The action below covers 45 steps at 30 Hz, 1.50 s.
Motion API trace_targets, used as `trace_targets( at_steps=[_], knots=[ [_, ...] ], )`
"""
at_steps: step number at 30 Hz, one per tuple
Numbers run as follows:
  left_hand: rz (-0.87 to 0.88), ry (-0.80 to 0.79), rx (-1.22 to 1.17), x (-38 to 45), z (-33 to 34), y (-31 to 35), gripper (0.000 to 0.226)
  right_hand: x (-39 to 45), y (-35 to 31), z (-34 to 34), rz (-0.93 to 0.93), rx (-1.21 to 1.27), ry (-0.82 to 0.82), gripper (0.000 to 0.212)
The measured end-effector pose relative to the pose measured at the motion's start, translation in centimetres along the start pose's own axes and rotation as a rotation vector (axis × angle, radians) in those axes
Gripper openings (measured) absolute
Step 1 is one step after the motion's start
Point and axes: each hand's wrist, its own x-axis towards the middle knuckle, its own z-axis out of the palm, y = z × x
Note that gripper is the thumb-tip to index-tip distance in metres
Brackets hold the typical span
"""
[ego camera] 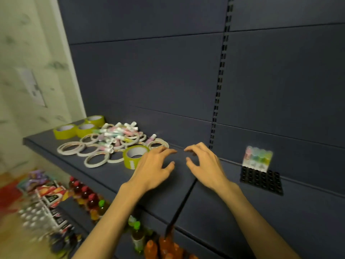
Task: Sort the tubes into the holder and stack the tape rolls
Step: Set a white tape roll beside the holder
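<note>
Four yellow tape rolls [135, 157] on the shelf [214, 202]: three far left, one just beside the left hand [155, 168]. Thin white tape rings [96, 160], roughly ten, overlap; exact count unclear. Tubes [117, 134] piled on them, too blurred to count. Holder [261, 181] right, about five tubes standing at its far edge. Right hand [204, 163] and left: each grip loose, fingers spread, holding nothing.

Nothing can be read here. The green tape roll [134, 156] nearest the hands carries pale marks on its side, too blurred to make out. The boxes [53, 198] on the lower shelf show printed panels, and the wall notice [32, 86] shows print, all illegible.
</note>
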Motion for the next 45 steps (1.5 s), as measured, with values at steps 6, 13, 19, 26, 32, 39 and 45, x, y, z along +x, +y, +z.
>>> trace_targets(
  at_steps=[6, 13, 19, 26, 32, 39, 45],
  knots=[
    [-0.077, -0.022, 0.057, -5.4, -5.8, -9.8, 0.05, 2.9, -10.2, 8.2, -0.06, 0.024, -0.061, 0.028],
    [-0.149, -0.003, 0.089, -10.6, -12.1, -21.7, 0.046, 6.6, -20.3, 17.4, -0.104, 0.033, -0.086, 0.026],
    [-0.189, -0.019, 0.095, -12.7, -15.2, -30.4, 0.043, 9.6, -25.4, 23.6, -0.075, 0.051, -0.116, 0.025],
    [-0.179, -0.062, 0.101, -11.1, -16.3, -38.0, 0.042, 14.0, -27.2, 28.1, -0.037, 0.021, -0.112, 0.023],
    [-0.126, -0.085, 0.045, -7.2, -15.1, -43.7, 0.032, 18.3, -26.4, 31.7, 0.017, -0.026, -0.084, 0.024],
    [0.085, -0.201, 0.006, -3.6, -12.8, -48.7, 0.038, 22.8, -25.4, 34.7, 0.097, -0.036, -0.03, 0.023],
    [0.279, -0.172, -0.051, -2.2, -11.8, -51.4, 0.031, 23.6, -25.2, 36.2, 0.167, -0.088, -0.027, 0.022]
  ],
)
